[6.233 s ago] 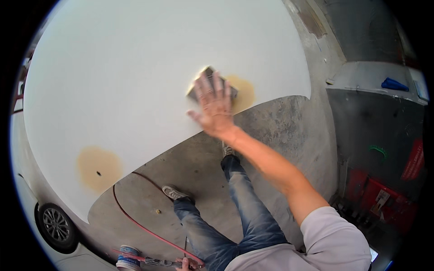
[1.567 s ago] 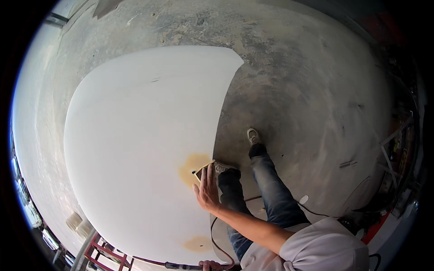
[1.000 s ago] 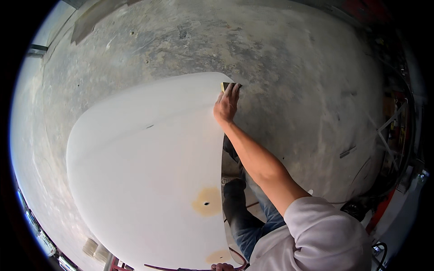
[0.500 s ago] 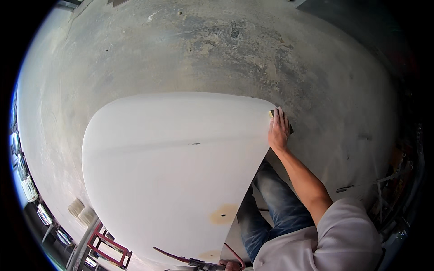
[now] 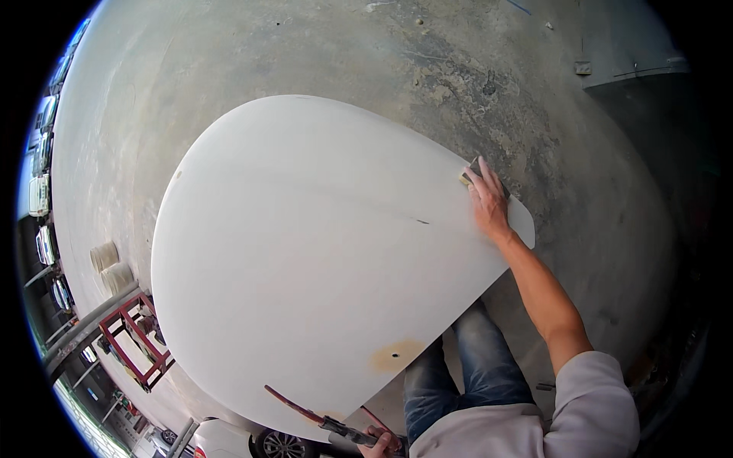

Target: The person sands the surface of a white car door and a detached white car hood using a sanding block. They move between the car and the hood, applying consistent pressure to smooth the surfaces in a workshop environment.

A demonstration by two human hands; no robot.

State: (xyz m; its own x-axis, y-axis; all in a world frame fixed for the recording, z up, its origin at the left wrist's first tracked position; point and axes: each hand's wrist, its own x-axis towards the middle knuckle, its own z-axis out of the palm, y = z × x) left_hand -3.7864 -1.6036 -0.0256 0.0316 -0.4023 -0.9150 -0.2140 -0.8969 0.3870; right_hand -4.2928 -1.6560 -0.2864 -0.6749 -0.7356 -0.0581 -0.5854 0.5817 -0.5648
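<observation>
A large white, smooth panel (image 5: 321,252), rounded like a car hood, spans the middle of the head view. My right hand (image 5: 490,200) is on its right edge, fingers laid over a dark sanding block (image 5: 466,179) with a yellowish side. The palm hides most of that block. A small dark mark (image 5: 420,221) shows on the surface to the left of this hand. Low in the view, my left hand (image 5: 382,443) is closed round a dark tool with a red tube (image 5: 336,427), beside the panel's lower edge. A tan patch (image 5: 393,355) surrounds a small hole there.
Around the panel lies a worn concrete floor (image 5: 252,61). At the left stand a red metal frame (image 5: 134,343) and two pale buckets (image 5: 111,267). A car's wheel (image 5: 282,444) shows at the bottom. My jeans-covered legs (image 5: 466,362) are close to the panel's lower-right edge.
The view has turned, so the panel appears tilted and higher. My right hand and the block now lie a little in from its right corner. More of my left hand and its tool shows.
</observation>
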